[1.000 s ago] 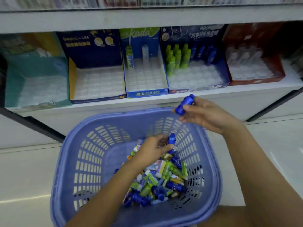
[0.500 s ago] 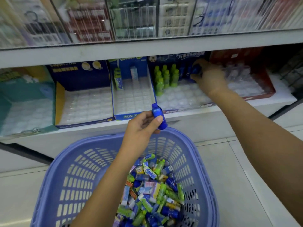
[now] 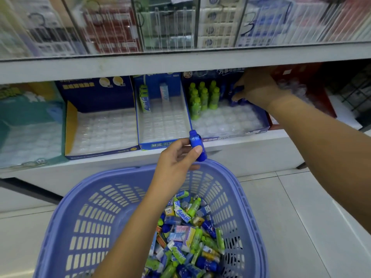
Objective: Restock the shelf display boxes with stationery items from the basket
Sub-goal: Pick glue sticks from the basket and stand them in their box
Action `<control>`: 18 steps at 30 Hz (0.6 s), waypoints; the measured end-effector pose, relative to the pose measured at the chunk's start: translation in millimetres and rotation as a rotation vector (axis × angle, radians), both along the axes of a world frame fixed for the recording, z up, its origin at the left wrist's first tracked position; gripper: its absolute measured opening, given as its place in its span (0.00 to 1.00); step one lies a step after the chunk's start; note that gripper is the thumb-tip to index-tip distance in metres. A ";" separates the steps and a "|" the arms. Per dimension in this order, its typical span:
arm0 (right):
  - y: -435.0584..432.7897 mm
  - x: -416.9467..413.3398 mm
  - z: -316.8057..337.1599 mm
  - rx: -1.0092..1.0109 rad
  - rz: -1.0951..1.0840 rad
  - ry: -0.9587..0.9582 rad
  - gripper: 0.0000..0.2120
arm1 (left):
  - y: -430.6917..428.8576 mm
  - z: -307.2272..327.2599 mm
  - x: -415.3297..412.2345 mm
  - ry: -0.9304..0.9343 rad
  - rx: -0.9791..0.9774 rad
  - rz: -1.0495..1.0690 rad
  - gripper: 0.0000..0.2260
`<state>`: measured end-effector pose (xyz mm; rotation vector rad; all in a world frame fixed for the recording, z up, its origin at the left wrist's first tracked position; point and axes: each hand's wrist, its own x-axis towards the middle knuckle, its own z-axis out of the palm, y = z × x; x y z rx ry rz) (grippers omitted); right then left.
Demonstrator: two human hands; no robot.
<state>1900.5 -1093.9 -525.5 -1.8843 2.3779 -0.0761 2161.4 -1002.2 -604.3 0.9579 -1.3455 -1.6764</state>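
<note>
Centrally, just above the far rim of the lilac basket (image 3: 80,217), the left hand (image 3: 176,157) pinches a small blue bottle (image 3: 197,145) between thumb and fingertips, cap up and tilted slightly left, in front of the white shelf (image 3: 251,145) edge. In the upper right of the frame the right hand (image 3: 259,89) reaches into the back of the dark blue display box (image 3: 230,129), its fingers curled round a second blue bottle (image 3: 235,95) that stands in the box's rear rows; blur hides how firmly it is held. Green bottles (image 3: 202,99) stand upright in the rear left part of the same box, just left of that hand. Left of it sit a light blue box (image 3: 163,145) with a few cartons at the back, a navy and yellow box (image 3: 100,125) and, at the left edge, a teal box (image 3: 26,127); a red box (image 3: 301,81) lies behind the right wrist. Mixed stationery items (image 3: 186,237) in blue, green and white are heaped in the basket's right half at the bottom centre.
</note>
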 end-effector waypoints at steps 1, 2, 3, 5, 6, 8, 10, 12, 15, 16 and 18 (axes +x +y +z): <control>-0.9 2.7 2.4 0.023 -0.011 0.004 0.20 | 0.8 3.3 -2.5 0.003 0.013 0.002 0.06; -1.3 5.7 4.0 0.037 -0.023 0.007 0.19 | 1.3 6.7 -5.5 0.004 0.022 0.007 0.06; 0.1 9.5 5.5 0.035 -0.031 0.015 0.20 | 1.6 9.9 -8.5 -0.001 0.016 0.016 0.06; 9.9 18.5 4.8 -0.075 -0.047 -0.019 0.21 | 1.2 14.9 -14.1 -0.043 -0.049 0.051 0.07; 18.8 25.0 2.2 -0.182 -0.068 -0.102 0.20 | 0.4 16.3 -16.2 -0.073 -0.093 0.075 0.07; 45.7 44.2 -5.4 -0.346 -0.092 -0.457 0.13 | -2.4 18.8 -20.5 -0.129 -0.167 0.112 0.07; 76.1 67.3 -11.7 -0.333 0.003 -0.852 0.08 | -5.9 21.6 -26.8 -0.202 -0.241 0.127 0.07; 95.9 79.4 -13.6 -0.343 0.075 -1.066 0.07 | -8.3 24.2 -34.6 -0.269 -0.313 0.131 0.08; 100.1 78.6 -5.3 -0.394 0.096 -1.116 0.02 | -14.1 27.3 -43.4 -0.294 -0.372 0.155 0.10; 97.5 76.2 -3.0 -0.387 0.107 -1.087 0.03 | -17.3 28.5 -45.0 -0.297 -0.391 0.167 0.10; 88.9 69.7 -2.6 -0.397 0.109 -1.025 0.06 | -23.3 29.9 -47.6 -0.329 -0.438 0.174 0.12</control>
